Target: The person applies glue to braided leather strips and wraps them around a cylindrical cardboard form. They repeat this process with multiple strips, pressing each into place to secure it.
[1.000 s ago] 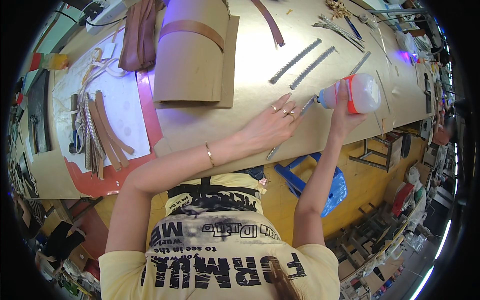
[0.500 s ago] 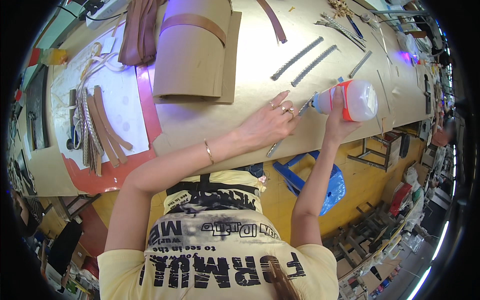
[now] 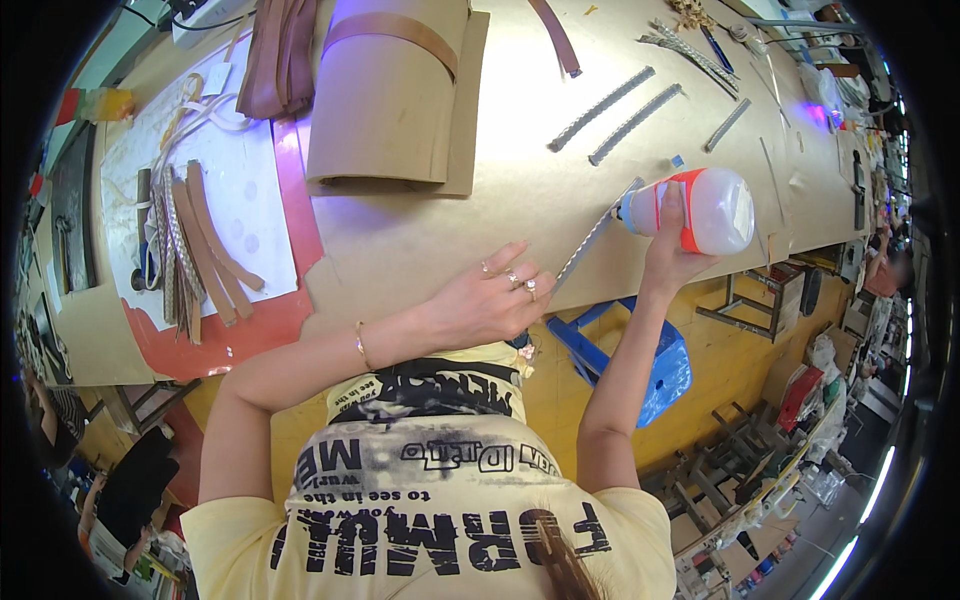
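Two bare hands meet over the gold-toned tabletop (image 3: 400, 230); leftmost, the left hand (image 3: 490, 300) lies back-up with its fingers spread near the lower end of a grey braided strip (image 3: 588, 242), the thumb side hidden, so I cannot tell whether it pinches that end or merely rests beside it. Running slantwise from those fingers up to the nozzle, the strip should be light and limp across its width, easily dragged askew, and best taken by its bare lower end, with a flat fingertip steadying the middle. Further right, the translucent squeeze bottle (image 3: 722, 210) with its orange-red label and blue collar lies tilted almost level, its dark tip at the strip's upper part; it likely has soft, yielding walls and some weight toward its base, so the labelled waist is the sound place to grip. That is where the right hand (image 3: 670, 240) is wrapped, clamped firmly round it. Against the frame half a second ago, the left hand has drawn back toward the body, baring the strip's middle; the bottle's tip has come slightly lower along the strip, and a small blue piece (image 3: 678, 162) now shows clear of the bottle.
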Demonstrator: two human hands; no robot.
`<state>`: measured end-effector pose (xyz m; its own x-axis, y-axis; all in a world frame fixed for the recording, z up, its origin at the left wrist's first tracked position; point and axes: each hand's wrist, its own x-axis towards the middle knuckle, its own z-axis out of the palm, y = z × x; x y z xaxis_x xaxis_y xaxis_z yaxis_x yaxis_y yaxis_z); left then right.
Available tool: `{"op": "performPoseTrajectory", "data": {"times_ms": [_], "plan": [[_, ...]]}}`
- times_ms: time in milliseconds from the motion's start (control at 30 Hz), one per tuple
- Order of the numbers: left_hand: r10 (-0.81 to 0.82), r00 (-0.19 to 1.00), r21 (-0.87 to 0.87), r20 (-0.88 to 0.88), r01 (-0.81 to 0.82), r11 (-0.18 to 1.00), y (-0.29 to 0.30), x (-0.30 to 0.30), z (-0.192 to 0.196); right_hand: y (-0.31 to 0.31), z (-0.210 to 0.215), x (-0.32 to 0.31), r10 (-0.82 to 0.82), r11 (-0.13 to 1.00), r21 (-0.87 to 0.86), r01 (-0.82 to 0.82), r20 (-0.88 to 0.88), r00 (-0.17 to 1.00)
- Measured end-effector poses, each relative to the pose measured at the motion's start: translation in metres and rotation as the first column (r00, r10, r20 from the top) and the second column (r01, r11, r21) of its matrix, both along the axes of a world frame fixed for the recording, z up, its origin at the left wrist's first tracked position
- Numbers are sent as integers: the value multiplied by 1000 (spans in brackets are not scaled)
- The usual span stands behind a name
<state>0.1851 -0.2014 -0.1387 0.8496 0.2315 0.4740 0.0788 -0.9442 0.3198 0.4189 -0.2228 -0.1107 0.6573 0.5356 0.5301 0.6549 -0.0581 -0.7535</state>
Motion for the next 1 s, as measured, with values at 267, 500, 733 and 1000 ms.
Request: {"op": "performPoseTrajectory", "data": {"times_ms": [267, 500, 733, 1000], "plan": [[19, 1000, 84, -23, -17, 996, -3, -5, -2, -8, -1, -6, 7, 1000, -15, -7, -16, 1000], [33, 999, 91, -18, -31, 995, -5, -7, -6, -21, -6, -17, -3, 1000, 12, 4, -98, 995], [34, 997, 97, -74, -27, 995, -8, -11, -8, -29, -12, -23, 21, 1000, 9, -20, -78, 997], [30, 996, 86, -83, -23, 996, -9, -13, -8, -40, -15, -33, 0, 1000, -18, -3, -139, 990]]}}
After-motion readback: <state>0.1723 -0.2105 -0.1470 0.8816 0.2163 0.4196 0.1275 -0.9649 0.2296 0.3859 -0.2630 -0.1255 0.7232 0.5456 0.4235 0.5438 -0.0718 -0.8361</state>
